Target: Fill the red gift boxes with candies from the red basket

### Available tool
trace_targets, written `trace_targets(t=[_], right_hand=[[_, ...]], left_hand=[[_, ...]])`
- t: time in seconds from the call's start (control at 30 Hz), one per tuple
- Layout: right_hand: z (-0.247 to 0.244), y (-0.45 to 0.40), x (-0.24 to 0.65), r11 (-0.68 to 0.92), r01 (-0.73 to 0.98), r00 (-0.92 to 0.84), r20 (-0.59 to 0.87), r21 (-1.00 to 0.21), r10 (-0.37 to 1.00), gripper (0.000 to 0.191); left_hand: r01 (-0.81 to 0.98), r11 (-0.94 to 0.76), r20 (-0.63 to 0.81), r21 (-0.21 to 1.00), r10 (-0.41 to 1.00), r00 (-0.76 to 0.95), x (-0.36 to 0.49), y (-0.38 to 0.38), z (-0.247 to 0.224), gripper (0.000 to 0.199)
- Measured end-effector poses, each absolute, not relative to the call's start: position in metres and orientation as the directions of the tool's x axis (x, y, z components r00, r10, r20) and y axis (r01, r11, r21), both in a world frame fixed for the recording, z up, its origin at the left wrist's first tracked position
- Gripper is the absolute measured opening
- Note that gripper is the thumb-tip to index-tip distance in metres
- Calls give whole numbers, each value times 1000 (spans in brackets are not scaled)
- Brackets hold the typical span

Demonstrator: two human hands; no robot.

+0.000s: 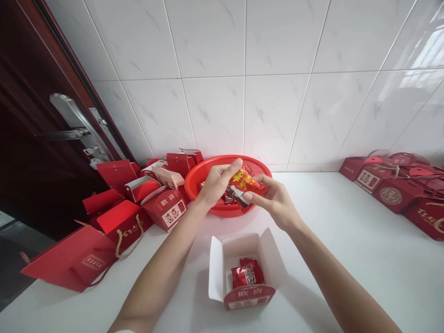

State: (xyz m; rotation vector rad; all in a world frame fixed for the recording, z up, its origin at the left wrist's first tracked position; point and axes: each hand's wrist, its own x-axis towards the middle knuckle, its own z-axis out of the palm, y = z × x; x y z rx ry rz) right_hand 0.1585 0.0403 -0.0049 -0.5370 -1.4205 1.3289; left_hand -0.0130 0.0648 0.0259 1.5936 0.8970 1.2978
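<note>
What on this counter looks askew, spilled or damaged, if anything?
The leftmost red box sits askew by the left edge of the counter, and one end seems to poke past it. I see nothing spilled. The packet held by the left hand and right hand shows no tear.

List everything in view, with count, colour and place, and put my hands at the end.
held packet: at least one, red with yellow print, between both hands
basket: one, red, near the wall
wrapped pieces: several, mostly red, in the basket
open box: one, red outside and white inside, front centre
small packets: a few, overlapping, red, inside that box
left-hand boxes: several, mostly red, left of the basket
right-hand boxes: several, red, far right
tabletop: one, white, below
tiled wall: one, white, behind
door: one, dark red-brown, metal handle, left
left hand: one, on the packet
right hand: one, on the packet
</note>
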Motion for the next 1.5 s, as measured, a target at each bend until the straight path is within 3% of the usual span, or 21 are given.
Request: trace_targets(t=[0.1, 0.47, 0.67, 0.77, 0.97, 1.17, 1.27, 1.37, 1.5], right_hand=[[-7, 43, 160, 283, -369, -266, 392, -885, 881, 24], [-5, 42, 163, 269, -357, -287, 379, -894, 880, 24], [-7, 43, 163, 322, -366, -297, 438, -873, 849, 20], [-5, 41, 165, 320, -374, -333, 448, -871, 830, 27], [11, 31, 174, 375, -211, -394, 429, -903, 813, 27], [29, 16, 180, 516, -43, -440, 480, -855, 759, 19], [37, 9, 186, 567, 59, -459, 482, -822, 746, 12], [46, 3, 197, 599, 161, -468, 474, -784, 746, 9], [58, -4, 215, 615, 231, -458, 473, -754, 753, 10]], left_hand=[[-46, -338, 341, 940, 919, 199, -17, 66, 28, 52], [120, -469, 420, 875, 858, 296, -25, 59, 34, 35], [28, -497, 463, 867, 827, 319, -24, 61, 31, 37], [-3, -512, 487, 859, 816, 310, -22, 59, 33, 37], [146, -575, 503, 805, 792, 345, -23, 44, 43, 38], [280, -635, 525, 720, 763, 377, -29, 27, 54, 39], [340, -634, 464, 695, 756, 462, -33, 19, 58, 23], [385, -588, 372, 711, 780, 503, -38, 11, 61, 35], [552, -558, 206, 619, 794, 572, -46, -6, 58, 29]])
